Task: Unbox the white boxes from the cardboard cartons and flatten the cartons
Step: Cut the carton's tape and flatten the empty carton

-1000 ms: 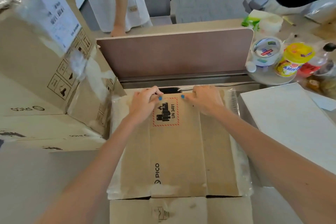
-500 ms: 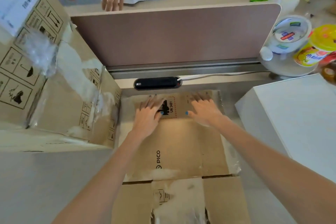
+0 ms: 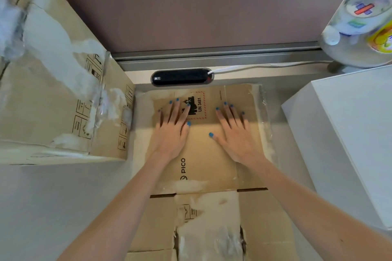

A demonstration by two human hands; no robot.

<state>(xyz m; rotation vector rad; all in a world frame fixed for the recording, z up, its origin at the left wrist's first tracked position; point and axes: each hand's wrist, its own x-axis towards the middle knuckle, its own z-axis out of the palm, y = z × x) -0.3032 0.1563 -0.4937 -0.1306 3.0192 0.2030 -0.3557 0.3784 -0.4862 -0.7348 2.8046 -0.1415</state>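
Note:
A flattened brown cardboard carton (image 3: pixel 206 161) printed "PICO" and "UN 3481" lies flat on the grey desk in front of me, its flaps spread toward me. My left hand (image 3: pixel 172 128) presses palm-down on its far left part, fingers spread. My right hand (image 3: pixel 236 133) lies flat on the far right part, fingers apart as well. A white box (image 3: pixel 347 133) stands on the desk at the right. Another brown carton (image 3: pixel 53 95), with torn clear tape, stands at the left.
A black oblong device (image 3: pixel 181 76) with a white cable lies beyond the flat carton, below the brown desk divider (image 3: pixel 191 6). Plastic tubs and jars (image 3: pixel 360 21) crowd the far right corner. Bare grey desk (image 3: pixel 53 207) shows at the near left.
Both hands went from curled at the carton's far edge to flat, spread palms pressing it down. The carton sank flat, uncovering the black device. My view moved closer and lower.

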